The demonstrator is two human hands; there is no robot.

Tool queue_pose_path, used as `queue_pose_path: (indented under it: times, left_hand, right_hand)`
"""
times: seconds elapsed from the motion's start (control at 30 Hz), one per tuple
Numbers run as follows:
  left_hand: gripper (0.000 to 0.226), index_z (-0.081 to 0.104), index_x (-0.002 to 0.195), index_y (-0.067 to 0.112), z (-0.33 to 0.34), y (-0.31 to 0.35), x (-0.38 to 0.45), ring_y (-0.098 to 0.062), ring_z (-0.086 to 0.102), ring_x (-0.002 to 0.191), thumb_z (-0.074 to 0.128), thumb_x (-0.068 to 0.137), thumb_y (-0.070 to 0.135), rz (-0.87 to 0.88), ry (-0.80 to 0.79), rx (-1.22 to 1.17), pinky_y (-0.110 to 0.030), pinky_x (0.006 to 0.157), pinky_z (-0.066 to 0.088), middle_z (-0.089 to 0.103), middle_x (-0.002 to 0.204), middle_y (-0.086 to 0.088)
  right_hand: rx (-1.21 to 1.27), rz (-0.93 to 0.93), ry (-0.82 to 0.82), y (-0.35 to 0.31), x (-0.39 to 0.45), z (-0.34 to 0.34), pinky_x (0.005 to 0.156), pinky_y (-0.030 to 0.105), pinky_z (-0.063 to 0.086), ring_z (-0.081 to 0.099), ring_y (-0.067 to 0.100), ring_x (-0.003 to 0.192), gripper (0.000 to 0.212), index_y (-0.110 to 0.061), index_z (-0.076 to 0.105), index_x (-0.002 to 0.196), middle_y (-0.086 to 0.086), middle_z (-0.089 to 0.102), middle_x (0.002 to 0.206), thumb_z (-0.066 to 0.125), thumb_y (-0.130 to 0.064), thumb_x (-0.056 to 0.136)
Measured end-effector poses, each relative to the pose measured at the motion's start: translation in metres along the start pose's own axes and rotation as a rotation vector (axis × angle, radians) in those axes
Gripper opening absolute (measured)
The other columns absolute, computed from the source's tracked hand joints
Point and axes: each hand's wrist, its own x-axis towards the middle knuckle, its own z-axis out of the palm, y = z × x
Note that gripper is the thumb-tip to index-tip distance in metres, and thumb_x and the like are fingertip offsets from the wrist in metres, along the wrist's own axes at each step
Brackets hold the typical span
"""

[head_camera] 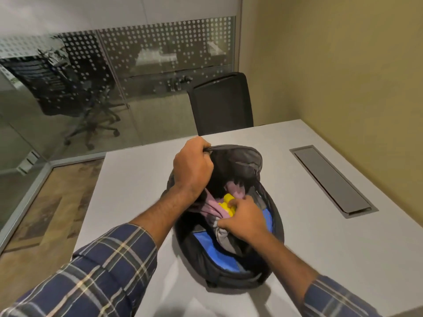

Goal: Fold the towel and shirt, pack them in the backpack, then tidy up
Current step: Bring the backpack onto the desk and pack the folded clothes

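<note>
**Packing in progress: one hand props the bag open, the other pushes cloth inside**

While the black backpack (229, 225) lies flat on the grey table (128, 179), just below the middle of the frame, its main compartment gapes toward the camera and shows a blue lining along the lower and right inner walls. The left hand (192, 168) is curled around the upper edge of the opening at the bag's far left rim and appears to lift it; that grip looks meant to keep the mouth wide so nothing snags on the zipper. The right hand (242, 220) sits inside the opening, fingers bent and pinching a bundle of pink and grey cloth (215, 211), probably pressing it down into the compartment. Whether this bundle is the towel, the shirt or both together cannot be told from here. A small yellow object (226, 202) peeks out just above the right hand's knuckles, touching the cloth; its nature is unclear.

Both forearms come in from the bottom of the frame, in rolled plaid sleeves (109, 266). A closed cable hatch (332, 181) is set into the tabletop at right, well apart from the bag. A black office chair (222, 104) stands behind the far table edge, and a glass partition (114, 76) fills the upper left.

By my reading, folding is finished and packing is well along; closing the bag and tidying remain.
</note>
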Motion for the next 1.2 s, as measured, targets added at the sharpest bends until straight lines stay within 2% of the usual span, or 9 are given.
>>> queue_pose_path:
  times: [0.1, 0.27, 0.33, 0.43, 0.5, 0.67, 0.8, 1.0, 1.2]
  left_hand:
    - [0.020, 0.069, 0.095, 0.015, -0.004, -0.002, 0.007, -0.007, 0.051, 0.079, 0.053, 0.090, 0.004, -0.020, 0.046, -0.009, -0.020, 0.069, 0.042, 0.070, 0.093, 0.000]
    - [0.018, 0.070, 0.097, 0.014, -0.005, -0.004, 0.013, -0.005, 0.051, 0.081, 0.054, 0.091, 0.006, -0.035, 0.068, -0.009, -0.006, 0.065, 0.031, 0.071, 0.096, -0.001]
    - [0.018, 0.070, 0.098, 0.014, -0.004, -0.009, 0.011, -0.006, 0.052, 0.081, 0.054, 0.093, 0.008, -0.051, 0.062, -0.013, -0.008, 0.067, 0.033, 0.071, 0.097, -0.002]
    - [0.017, 0.069, 0.098, 0.014, -0.004, -0.017, 0.010, -0.006, 0.052, 0.081, 0.054, 0.094, 0.010, -0.052, 0.054, -0.023, -0.003, 0.067, 0.031, 0.071, 0.096, -0.002]
    - [0.015, 0.069, 0.099, 0.015, -0.003, -0.020, 0.007, -0.005, 0.052, 0.081, 0.056, 0.095, 0.012, -0.035, 0.034, -0.016, -0.001, 0.068, 0.030, 0.071, 0.097, -0.001]
    - [0.012, 0.068, 0.098, 0.017, 0.000, -0.025, -0.015, -0.003, 0.052, 0.080, 0.058, 0.093, 0.012, -0.001, -0.032, -0.015, 0.000, 0.066, 0.032, 0.069, 0.094, 0.003]
    - [0.012, 0.069, 0.096, 0.016, -0.002, -0.031, -0.043, -0.006, 0.058, 0.086, 0.062, 0.089, 0.010, 0.049, -0.080, -0.074, -0.004, 0.075, 0.038, 0.070, 0.095, 0.003]
    - [0.008, 0.069, 0.092, 0.020, 0.004, -0.046, -0.104, -0.003, 0.063, 0.086, 0.067, 0.085, 0.017, 0.146, -0.209, -0.152, -0.014, 0.079, 0.048, 0.068, 0.091, 0.011]
    - [0.014, 0.071, 0.086, 0.022, 0.022, -0.052, -0.164, -0.006, 0.063, 0.082, 0.059, 0.081, 0.026, 0.098, -0.364, -0.101, -0.017, 0.077, 0.048, 0.069, 0.085, 0.013]
  right_hand:
    - [-0.051, 0.004, -0.014, -0.017, 0.036, 0.031, 0.087, 0.044, 0.053, 0.054, 0.033, 0.108, 0.067, -0.020, 0.060, 0.118, 0.007, 0.043, 0.122, 0.073, -0.057, 0.064]
    - [0.080, 0.074, -0.098, -0.008, 0.085, 0.048, 0.101, 0.044, 0.045, 0.045, 0.036, 0.124, 0.106, -0.022, 0.040, 0.143, 0.010, 0.037, 0.139, 0.074, -0.076, 0.057]
    - [0.302, 0.120, -0.070, 0.014, 0.096, 0.044, 0.099, 0.039, 0.047, 0.056, 0.033, 0.117, 0.087, -0.018, 0.059, 0.128, 0.011, 0.055, 0.131, 0.064, -0.080, 0.067]
    - [0.381, 0.100, 0.003, 0.058, 0.095, 0.037, 0.097, 0.035, 0.043, 0.057, 0.034, 0.119, 0.036, -0.011, 0.064, 0.123, 0.015, 0.062, 0.128, 0.064, -0.031, 0.094]
    - [0.281, 0.090, 0.006, 0.086, 0.093, 0.035, 0.101, 0.039, 0.040, 0.052, 0.036, 0.123, 0.037, -0.010, 0.057, 0.132, 0.016, 0.055, 0.137, 0.060, -0.017, 0.095]
    - [0.065, 0.060, 0.015, 0.102, 0.089, 0.046, 0.095, 0.045, 0.046, 0.056, 0.037, 0.113, 0.044, -0.015, 0.052, 0.135, 0.017, 0.053, 0.131, 0.057, -0.029, 0.093]
    - [0.176, 0.085, 0.200, 0.105, 0.069, 0.040, 0.070, 0.035, 0.044, 0.055, 0.025, 0.081, 0.020, -0.010, 0.061, 0.106, 0.015, 0.060, 0.108, 0.056, -0.025, 0.094]
    - [0.388, 0.131, 0.419, 0.113, 0.029, 0.013, 0.085, 0.041, 0.052, 0.060, 0.024, 0.092, 0.015, -0.011, 0.066, 0.106, 0.007, 0.066, 0.105, 0.058, -0.013, 0.093]
    - [0.499, 0.096, 0.453, 0.120, 0.004, -0.012, 0.075, 0.035, 0.052, 0.063, 0.020, 0.084, 0.015, -0.016, 0.065, 0.105, 0.002, 0.067, 0.103, 0.057, -0.014, 0.093]
